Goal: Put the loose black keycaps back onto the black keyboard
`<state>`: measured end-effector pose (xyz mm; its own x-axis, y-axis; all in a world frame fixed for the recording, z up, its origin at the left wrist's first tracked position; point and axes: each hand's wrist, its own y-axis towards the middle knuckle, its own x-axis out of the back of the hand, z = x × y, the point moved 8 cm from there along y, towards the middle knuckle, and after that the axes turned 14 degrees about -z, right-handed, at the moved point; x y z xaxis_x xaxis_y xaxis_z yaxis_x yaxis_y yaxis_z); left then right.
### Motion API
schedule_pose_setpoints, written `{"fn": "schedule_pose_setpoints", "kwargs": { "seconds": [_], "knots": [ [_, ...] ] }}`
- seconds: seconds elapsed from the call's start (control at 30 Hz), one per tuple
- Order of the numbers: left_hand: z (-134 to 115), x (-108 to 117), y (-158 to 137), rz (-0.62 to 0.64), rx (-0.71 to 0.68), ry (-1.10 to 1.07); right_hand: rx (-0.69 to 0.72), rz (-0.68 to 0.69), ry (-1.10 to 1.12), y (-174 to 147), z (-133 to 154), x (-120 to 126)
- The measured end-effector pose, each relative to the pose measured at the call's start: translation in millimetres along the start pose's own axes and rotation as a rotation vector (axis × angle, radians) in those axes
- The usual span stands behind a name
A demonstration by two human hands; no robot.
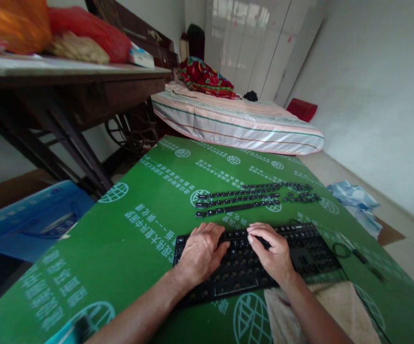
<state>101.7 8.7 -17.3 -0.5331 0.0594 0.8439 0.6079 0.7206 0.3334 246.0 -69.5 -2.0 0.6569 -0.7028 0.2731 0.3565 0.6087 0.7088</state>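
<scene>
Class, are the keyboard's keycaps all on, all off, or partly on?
Partly on: the keyboard has some fitted keycaps, but loose keycaps lie on the green tabletop.

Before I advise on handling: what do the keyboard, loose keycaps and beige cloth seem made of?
Keyboard: likely hard plastic, black and mostly matte, judging by its rigid, molded-looking frame. Loose keycaps: probably plastic too, black, their edges catching light. Beige cloth: apparently matte fabric, lying limp and rumpled; the fibre can't be told.

Both bare forearms (153, 306) reach forward. The left hand (201, 248) arches palm down, fingers (212, 229) bent; the right hand (274, 249) holds its thumb (258, 245) near its fingertips (252, 230).
</scene>
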Motion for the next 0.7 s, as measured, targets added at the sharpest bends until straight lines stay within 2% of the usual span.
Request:
{"fn": "schedule_pose_setpoints", "kwargs": {
  "seconds": [0.7],
  "knots": [
    [0.5, 2.0, -1.7, -0.009, -0.024, -0.006, -0.019, -0.012, 0.015, -0.4, 2.7, -2.3]
  ]
}}
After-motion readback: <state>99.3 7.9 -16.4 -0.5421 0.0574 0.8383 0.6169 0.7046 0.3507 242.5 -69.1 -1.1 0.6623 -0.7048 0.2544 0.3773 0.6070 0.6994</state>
